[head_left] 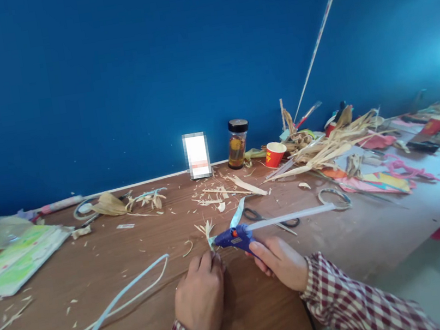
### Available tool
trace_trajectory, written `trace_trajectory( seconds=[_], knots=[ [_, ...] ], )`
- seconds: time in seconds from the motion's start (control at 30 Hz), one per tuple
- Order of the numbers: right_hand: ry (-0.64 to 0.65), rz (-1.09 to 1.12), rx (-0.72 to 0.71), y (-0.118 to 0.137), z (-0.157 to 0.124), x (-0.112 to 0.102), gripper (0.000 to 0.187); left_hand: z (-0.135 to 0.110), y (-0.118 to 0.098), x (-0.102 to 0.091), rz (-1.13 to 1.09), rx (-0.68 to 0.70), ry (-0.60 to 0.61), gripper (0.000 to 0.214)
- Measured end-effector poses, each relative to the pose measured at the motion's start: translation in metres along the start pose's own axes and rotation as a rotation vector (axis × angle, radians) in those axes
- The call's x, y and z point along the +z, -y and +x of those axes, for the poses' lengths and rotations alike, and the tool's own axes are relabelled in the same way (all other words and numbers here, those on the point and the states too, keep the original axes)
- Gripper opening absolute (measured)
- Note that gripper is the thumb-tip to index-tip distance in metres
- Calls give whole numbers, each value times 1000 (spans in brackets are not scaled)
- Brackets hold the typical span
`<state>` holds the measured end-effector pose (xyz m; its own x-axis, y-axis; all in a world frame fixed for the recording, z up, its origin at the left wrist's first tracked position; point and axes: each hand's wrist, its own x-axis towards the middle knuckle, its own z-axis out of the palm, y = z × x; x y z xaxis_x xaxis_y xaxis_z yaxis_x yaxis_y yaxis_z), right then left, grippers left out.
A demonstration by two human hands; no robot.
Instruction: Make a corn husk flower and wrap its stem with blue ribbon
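Observation:
My right hand (278, 261) is wrapped round the handle of a blue hot glue gun (233, 237). A long translucent glue stick (289, 217) juts out of its back end to the right. The gun's nozzle points left and meets a small tuft of pale corn husk strips (207, 232). My left hand (202, 289) rests on the table with its fingers closed at the base of this tuft, seemingly pinching it; the fingertips are partly hidden. Just behind the gun lie a pair of black-handled scissors (260, 214) and a light blue ribbon strip (237, 213).
Husk scraps (224, 192) litter the brown table (126, 256). A dark-lidded jar (237, 144) and a red paper cup (275, 154) stand by the blue wall. Dried husks (340, 141) are heaped at right. A white cable (113, 308) crosses the left foreground.

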<state>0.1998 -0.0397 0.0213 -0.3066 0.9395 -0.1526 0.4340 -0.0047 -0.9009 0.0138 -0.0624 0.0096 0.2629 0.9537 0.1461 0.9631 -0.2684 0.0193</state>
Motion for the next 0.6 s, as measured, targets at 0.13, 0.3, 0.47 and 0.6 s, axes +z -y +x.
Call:
trace_trajectory(
  seconds=[0.13, 0.3, 0.47, 0.6],
  knots=[
    [-7, -22, -3, 1, -1, -1, 44, 0, 0, 0, 0, 10, 2, 27],
    [0, -8, 16, 2, -1, 0, 44, 0, -1, -1, -1, 10, 3, 26],
    [16, -12, 2, 4, -2, -4, 43, 0, 0, -2, -3, 8, 9, 26],
    [-13, -10, -1, 7, -5, -11, 43, 0, 1, -1, 0, 14, 1, 27]
  ],
)
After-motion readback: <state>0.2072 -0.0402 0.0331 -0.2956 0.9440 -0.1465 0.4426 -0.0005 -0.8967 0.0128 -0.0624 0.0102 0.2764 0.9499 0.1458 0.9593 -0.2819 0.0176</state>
